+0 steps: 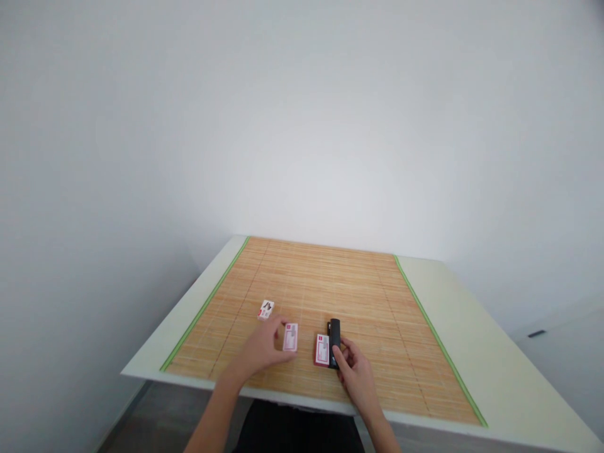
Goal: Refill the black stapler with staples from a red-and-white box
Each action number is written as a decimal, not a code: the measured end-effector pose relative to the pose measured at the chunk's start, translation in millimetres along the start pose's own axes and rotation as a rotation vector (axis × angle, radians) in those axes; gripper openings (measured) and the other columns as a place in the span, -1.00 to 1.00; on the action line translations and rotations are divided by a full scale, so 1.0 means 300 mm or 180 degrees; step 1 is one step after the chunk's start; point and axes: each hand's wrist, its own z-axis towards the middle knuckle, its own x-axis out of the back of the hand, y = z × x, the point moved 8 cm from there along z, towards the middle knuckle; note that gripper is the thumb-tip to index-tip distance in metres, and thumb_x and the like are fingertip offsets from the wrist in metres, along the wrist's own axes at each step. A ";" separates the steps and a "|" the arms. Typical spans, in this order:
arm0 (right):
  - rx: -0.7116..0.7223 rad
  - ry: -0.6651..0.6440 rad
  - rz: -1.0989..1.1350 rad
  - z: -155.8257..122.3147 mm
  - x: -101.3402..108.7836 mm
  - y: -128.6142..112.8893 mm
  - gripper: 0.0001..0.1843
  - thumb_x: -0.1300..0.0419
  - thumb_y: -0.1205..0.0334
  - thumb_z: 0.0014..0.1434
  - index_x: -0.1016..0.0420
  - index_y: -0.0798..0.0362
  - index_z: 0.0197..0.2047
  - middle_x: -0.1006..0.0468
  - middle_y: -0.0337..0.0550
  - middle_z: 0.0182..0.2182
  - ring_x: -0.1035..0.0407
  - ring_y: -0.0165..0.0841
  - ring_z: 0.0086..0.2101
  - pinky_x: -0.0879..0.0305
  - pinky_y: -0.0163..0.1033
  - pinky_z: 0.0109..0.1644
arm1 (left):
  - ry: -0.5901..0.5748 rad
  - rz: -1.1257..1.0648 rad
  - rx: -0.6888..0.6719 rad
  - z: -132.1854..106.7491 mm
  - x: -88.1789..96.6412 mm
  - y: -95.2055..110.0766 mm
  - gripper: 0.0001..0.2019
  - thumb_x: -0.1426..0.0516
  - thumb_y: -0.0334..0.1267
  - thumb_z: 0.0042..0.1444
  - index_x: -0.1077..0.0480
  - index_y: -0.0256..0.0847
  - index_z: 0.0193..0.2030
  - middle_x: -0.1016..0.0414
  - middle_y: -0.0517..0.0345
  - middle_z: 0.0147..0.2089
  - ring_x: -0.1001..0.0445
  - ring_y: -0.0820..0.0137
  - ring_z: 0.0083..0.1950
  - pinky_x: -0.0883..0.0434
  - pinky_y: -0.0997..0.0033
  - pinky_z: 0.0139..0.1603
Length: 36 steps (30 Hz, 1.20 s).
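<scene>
My left hand [262, 348] rests on the bamboo mat [330, 289], its fingers curled at the near edge of a small white and red box [290, 336]. My right hand [353, 367] has its fingers closed round the near end of a black stapler [335, 336]. A red and white box [321, 350] lies flat right beside the stapler on its left. A third small box [266, 309] sits farther back on the left, apart from both hands.
The mat with green side strips covers a pale table [491, 340] pushed against a white wall. The table's near edge [302, 402] runs just under my forearms. Dark floor shows at the lower left.
</scene>
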 end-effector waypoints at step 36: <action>0.1102 0.0103 -0.1563 -0.139 -0.017 -0.001 -0.18 -0.20 -0.07 0.33 -0.03 -0.09 0.54 -0.20 -0.05 0.44 -0.10 -0.01 0.41 0.06 0.29 0.50 | 0.0821 -0.0473 0.0697 0.216 0.030 -0.221 -0.50 -0.24 0.12 0.09 -0.59 -0.22 0.02 -0.69 -0.04 -0.13 -0.62 0.14 -0.14 -0.49 0.19 -0.04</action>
